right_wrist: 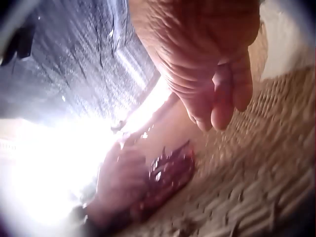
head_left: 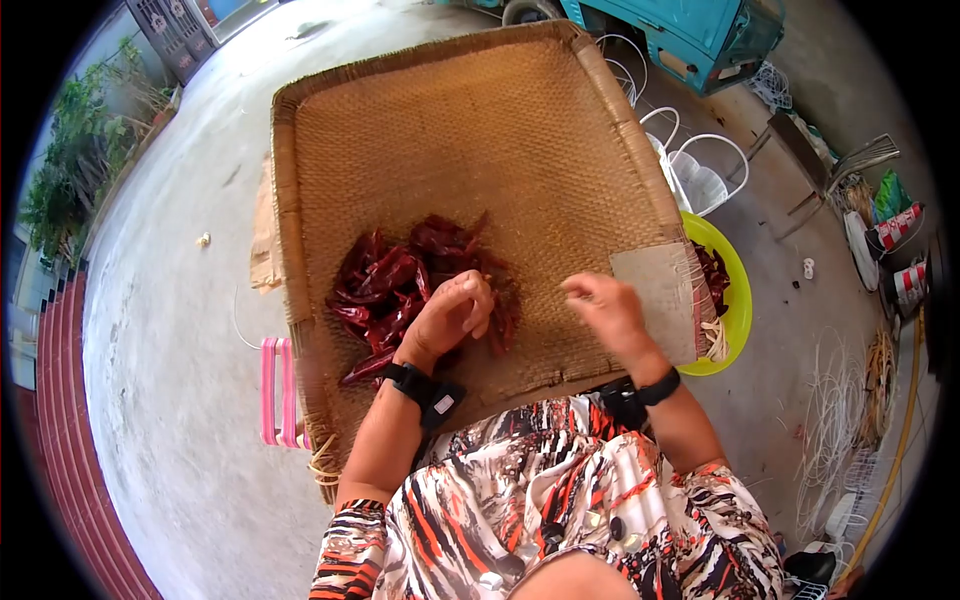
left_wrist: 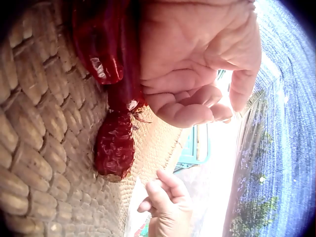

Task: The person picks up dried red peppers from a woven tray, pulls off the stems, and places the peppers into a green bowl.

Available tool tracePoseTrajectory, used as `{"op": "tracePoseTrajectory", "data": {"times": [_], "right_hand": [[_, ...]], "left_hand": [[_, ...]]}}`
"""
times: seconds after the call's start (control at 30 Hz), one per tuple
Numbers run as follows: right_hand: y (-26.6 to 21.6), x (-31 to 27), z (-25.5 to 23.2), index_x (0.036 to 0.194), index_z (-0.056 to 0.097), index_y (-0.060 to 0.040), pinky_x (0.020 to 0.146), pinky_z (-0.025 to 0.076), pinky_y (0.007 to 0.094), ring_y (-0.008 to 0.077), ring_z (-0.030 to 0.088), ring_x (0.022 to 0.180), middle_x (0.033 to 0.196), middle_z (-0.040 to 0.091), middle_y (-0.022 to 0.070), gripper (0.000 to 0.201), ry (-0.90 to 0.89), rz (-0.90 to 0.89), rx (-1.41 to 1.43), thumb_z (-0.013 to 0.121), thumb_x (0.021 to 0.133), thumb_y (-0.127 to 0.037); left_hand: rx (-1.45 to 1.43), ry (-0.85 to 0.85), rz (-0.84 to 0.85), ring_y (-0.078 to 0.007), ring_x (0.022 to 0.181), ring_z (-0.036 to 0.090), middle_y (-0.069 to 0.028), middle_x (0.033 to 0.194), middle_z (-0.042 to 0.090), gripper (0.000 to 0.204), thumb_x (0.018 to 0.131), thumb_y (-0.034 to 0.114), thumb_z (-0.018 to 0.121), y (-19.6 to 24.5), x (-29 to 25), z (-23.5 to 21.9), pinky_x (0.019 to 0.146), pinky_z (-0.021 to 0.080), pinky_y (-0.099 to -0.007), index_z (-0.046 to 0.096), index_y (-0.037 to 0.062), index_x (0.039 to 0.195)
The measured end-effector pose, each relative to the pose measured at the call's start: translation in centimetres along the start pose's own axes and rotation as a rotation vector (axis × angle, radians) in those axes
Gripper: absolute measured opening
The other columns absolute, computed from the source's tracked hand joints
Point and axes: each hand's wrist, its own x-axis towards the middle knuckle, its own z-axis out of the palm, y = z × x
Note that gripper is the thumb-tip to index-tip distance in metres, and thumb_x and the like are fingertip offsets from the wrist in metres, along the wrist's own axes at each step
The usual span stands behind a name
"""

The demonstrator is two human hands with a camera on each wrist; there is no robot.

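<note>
Dried red peppers (head_left: 385, 275) lie heaped on the lower left part of a large woven tray (head_left: 450, 120). Over the right side of the heap is the left hand (head_left: 452, 312), its fingers loosely bent. The left wrist view shows this hand (left_wrist: 197, 64) with an empty palm, beside several peppers (left_wrist: 114, 143). To the right, the right hand (head_left: 612, 312) hangs above the weave near a pale patch, fingers partly bent. Nothing shows between its fingers in the right wrist view, where the hand (right_wrist: 207, 59) is above the weave (right_wrist: 256, 143) and peppers (right_wrist: 173, 173) lie farther off.
A yellow-green basin (head_left: 738, 300) holding more red peppers stands right of the tray, partly under its edge. White baskets (head_left: 700, 180) are behind it. A pink-striped stool (head_left: 280, 390) is at the left, and a teal vehicle (head_left: 690, 40) at the back.
</note>
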Motion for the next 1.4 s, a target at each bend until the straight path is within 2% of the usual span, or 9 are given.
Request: {"op": "tracePoseTrajectory", "data": {"times": [0.1, 0.3, 0.5, 0.67, 0.8, 1.0, 1.2, 1.33, 1.4], "right_hand": [[-0.3, 1.0, 3.0, 0.095, 0.068, -0.014, 0.068, 0.053, 0.0384, 0.0298, 0.066, 0.079, 0.089, 0.067, 0.0103, 0.011, -0.102, -0.077, -0.229, 0.066, 0.084, -0.015], [-0.8, 2.2, 4.6, 0.098, 0.064, -0.0186, 0.066, 0.052, 0.0416, 0.0302, 0.064, 0.081, 0.096, 0.056, 0.0068, 0.015, -0.25, -0.337, -0.307, 0.065, 0.084, -0.014], [-0.4, 2.6, 4.3, 0.095, 0.061, -0.0154, 0.069, 0.052, 0.041, 0.0319, 0.063, 0.083, 0.101, 0.056, 0.0071, 0.013, -0.217, -0.291, -0.283, 0.065, 0.083, -0.012], [-2.7, 2.2, 3.7, 0.093, 0.06, -0.0099, 0.069, 0.051, 0.0412, 0.0329, 0.063, 0.081, 0.093, 0.061, 0.0088, 0.011, -0.124, -0.284, -0.063, 0.066, 0.084, -0.013], [-4.4, 2.2, 3.7, 0.092, 0.061, -0.0085, 0.068, 0.051, 0.0396, 0.0319, 0.064, 0.079, 0.083, 0.061, 0.0102, 0.013, -0.14, -0.265, 0.021, 0.068, 0.083, -0.013], [-4.1, 1.7, 2.9, 0.091, 0.065, -0.0089, 0.067, 0.051, 0.0369, 0.0304, 0.064, 0.079, 0.087, 0.063, 0.0101, 0.011, -0.151, -0.315, 0.058, 0.07, 0.082, -0.012], [-1.1, 1.6, -4.4, 0.097, 0.066, -0.0044, 0.072, 0.051, 0.0303, 0.0197, 0.065, 0.08, 0.092, 0.067, 0.0094, 0.011, 0.299, -0.037, -0.125, 0.065, 0.087, -0.009], [5.0, 0.5, -11.2, 0.1, 0.064, -0.001, 0.076, 0.05, 0.0317, 0.0219, 0.064, 0.085, 0.097, 0.067, 0.0112, 0.016, 0.64, 0.11, -0.272, 0.064, 0.088, -0.012], [5.7, -0.3, -12.2, 0.103, 0.064, -0.0016, 0.077, 0.05, 0.0314, 0.0215, 0.064, 0.085, 0.1, 0.066, 0.0114, 0.019, 0.802, 0.151, -0.656, 0.065, 0.087, -0.012]], "left_hand": [[0.007, 0.019, 0.004, -0.0106, 0.051, 0.04, -0.0007, 0.063, 0.044, 0.029, 0.096, 0.032, 0.054, 0.1, 0.0, 0.4, 0.047, 0.037, -0.0265, 0.051, 0.0088, 0.079], [0.0, 0.048, 0.004, -0.0105, 0.052, 0.04, -0.0014, 0.063, 0.043, 0.032, 0.096, 0.032, 0.054, 0.3, 0.0, 0.9, 0.049, 0.039, -0.0259, 0.05, 0.007, 0.077], [0.006, 0.047, 0.002, -0.0088, 0.052, 0.04, 0.0, 0.065, 0.044, 0.023, 0.096, 0.028, 0.057, 0.1, 0.1, 0.6, 0.048, 0.039, -0.0244, 0.053, 0.0067, 0.087], [0.125, 0.136, -0.049, -0.0064, 0.053, 0.041, 0.0017, 0.068, 0.046, 0.018, 0.093, 0.021, 0.063, 0.8, 0.2, 2.1, 0.047, 0.04, -0.0222, 0.055, 0.0069, 0.101], [0.204, 0.094, -0.128, -0.007, 0.055, 0.045, 0.002, 0.07, 0.049, 0.016, 0.093, 0.022, 0.064, -0.2, 0.1, 0.5, 0.049, 0.042, -0.0236, 0.055, 0.0082, 0.096], [0.271, 0.069, -0.162, -0.0079, 0.055, 0.046, 0.0016, 0.071, 0.051, 0.019, 0.095, 0.026, 0.062, -0.3, 0.1, 0.2, 0.05, 0.043, -0.0247, 0.056, 0.0091, 0.091], [-0.051, 0.045, 0.064, -0.0076, 0.048, 0.037, 0.001, 0.068, 0.046, 0.022, 0.098, 0.029, 0.054, 0.4, -0.2, 0.4, 0.043, 0.036, -0.0229, 0.054, 0.0097, 0.087], [-0.107, 0.024, 0.096, -0.0066, 0.043, 0.03, 0.0009, 0.065, 0.042, 0.024, 0.099, 0.029, 0.053, 0.8, -0.4, 0.5, 0.038, 0.03, -0.0222, 0.05, 0.011, 0.082], [-0.109, 0.002, 0.094, -0.0065, 0.043, 0.03, 0.001, 0.065, 0.042, 0.025, 0.099, 0.029, 0.052, 0.7, -0.3, 0.3, 0.039, 0.031, -0.0221, 0.05, 0.0111, 0.082]]}}
